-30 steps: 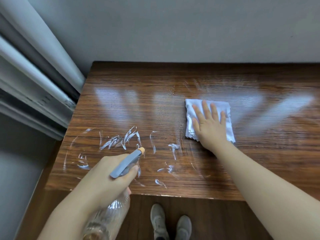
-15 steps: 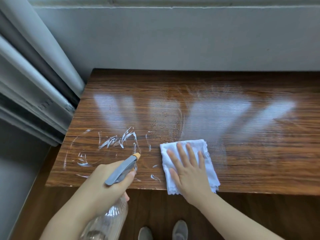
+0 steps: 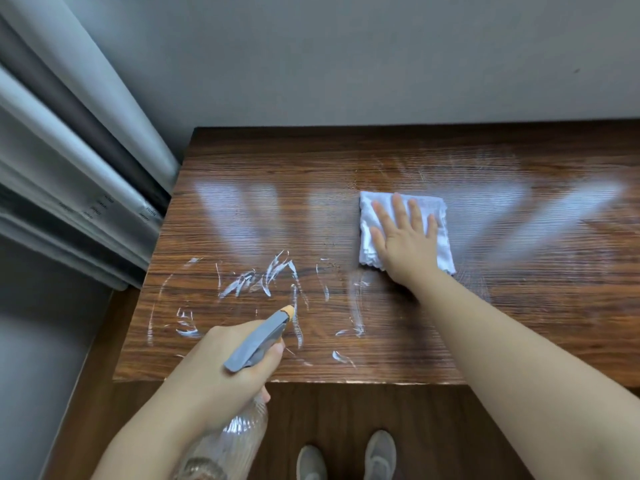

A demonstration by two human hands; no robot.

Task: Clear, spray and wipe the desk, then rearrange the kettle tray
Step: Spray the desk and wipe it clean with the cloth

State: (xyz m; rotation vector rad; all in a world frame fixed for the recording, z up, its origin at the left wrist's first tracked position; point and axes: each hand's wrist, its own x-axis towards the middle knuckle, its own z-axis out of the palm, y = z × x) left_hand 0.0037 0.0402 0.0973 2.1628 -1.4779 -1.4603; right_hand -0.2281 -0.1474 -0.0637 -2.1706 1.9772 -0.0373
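Note:
A folded white cloth (image 3: 440, 233) lies on the wooden desk (image 3: 346, 168), a little right of its middle. My right hand (image 3: 403, 237) presses flat on the cloth with fingers spread. My left hand (image 3: 221, 362) grips a clear spray bottle (image 3: 228, 441) by its neck, over the desk's front edge. The grey trigger head with an orange nozzle (image 3: 288, 310) points away from me. White streaks of foam (image 3: 263, 278) cover the front left of the desk. No kettle tray is in view.
Grey curtains (image 3: 69, 161) hang close to the desk's left end. A plain wall (image 3: 346, 64) runs along the back edge. My two grey shoes (image 3: 346, 455) stand on the brown floor below the front edge.
My right hand has slid the cloth from the front edge back up to the desk's middle right. The left hand and bottle have hardly moved.

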